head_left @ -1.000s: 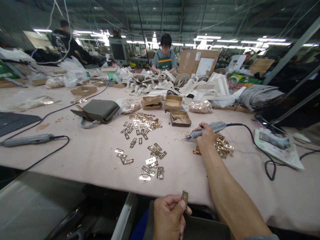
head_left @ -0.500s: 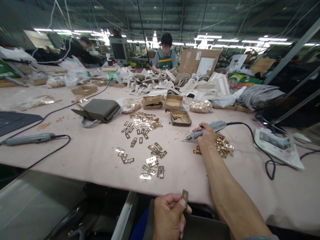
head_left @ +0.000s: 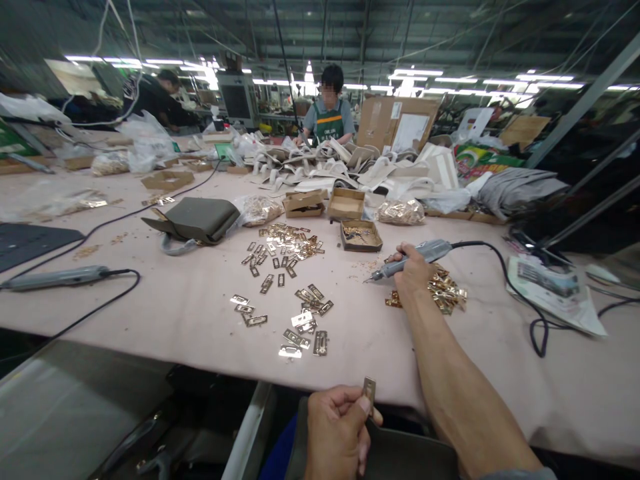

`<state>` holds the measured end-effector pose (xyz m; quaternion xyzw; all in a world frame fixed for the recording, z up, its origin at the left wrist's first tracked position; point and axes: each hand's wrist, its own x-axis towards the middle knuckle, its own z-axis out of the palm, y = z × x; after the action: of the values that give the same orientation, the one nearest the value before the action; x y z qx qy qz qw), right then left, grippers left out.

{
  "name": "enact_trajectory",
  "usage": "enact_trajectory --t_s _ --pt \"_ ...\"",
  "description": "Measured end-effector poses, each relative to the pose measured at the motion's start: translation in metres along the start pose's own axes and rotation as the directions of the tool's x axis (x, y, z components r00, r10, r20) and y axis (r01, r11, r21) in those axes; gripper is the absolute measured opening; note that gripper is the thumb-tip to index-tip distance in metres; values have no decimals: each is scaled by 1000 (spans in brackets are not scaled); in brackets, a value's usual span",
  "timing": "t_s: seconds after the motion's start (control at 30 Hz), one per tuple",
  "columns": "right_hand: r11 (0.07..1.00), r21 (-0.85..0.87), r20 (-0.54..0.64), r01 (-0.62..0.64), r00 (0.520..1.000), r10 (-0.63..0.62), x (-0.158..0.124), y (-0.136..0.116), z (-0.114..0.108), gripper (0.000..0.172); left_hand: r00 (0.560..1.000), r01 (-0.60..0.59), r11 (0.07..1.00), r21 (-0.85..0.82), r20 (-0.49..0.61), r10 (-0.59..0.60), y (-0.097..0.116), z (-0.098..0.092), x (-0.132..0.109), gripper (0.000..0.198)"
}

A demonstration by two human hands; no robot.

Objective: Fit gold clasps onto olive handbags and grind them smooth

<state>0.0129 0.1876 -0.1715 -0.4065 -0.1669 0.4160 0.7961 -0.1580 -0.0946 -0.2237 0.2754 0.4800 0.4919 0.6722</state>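
Between the thumb and fingers of my left hand (head_left: pixel 336 427) is a small gold metal plate (head_left: pixel 369 388) with a slot, held above a dark olive bag piece (head_left: pixel 410 453) at the table's near edge. My right hand (head_left: pixel 414 272) is wrapped round a grey electric screwdriver (head_left: pixel 434 252), its tip (head_left: pixel 373 277) pointing left just over the tabletop, near tiny gold bits. Beside that hand lies a pile of shiny gold fittings (head_left: pixel 447 292). Loose slotted plates (head_left: pixel 300 320) are scattered left of centre, with a denser heap (head_left: pixel 293 240) of them farther back.
An olive handbag (head_left: pixel 200 217) and a second electric screwdriver (head_left: pixel 60 277) lie to the left. A small box of screws (head_left: pixel 361 237) stands behind the right hand. The cord (head_left: pixel 500 263) loops rightward. Across the table, a co-worker (head_left: pixel 330 113) stands behind piled grey straps (head_left: pixel 325 163).
Both my hands keep almost the same place and hold. Across the table, the co-worker's arm has shifted a little to the left. Another person at the far left has moved their head.
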Motion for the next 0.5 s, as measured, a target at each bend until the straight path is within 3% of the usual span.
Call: enact_trajectory --t_s 0.5 --pt "993 116 50 -35 998 29 -2 -19 -6 28 999 -31 999 -22 16 31 1 0 0 41"
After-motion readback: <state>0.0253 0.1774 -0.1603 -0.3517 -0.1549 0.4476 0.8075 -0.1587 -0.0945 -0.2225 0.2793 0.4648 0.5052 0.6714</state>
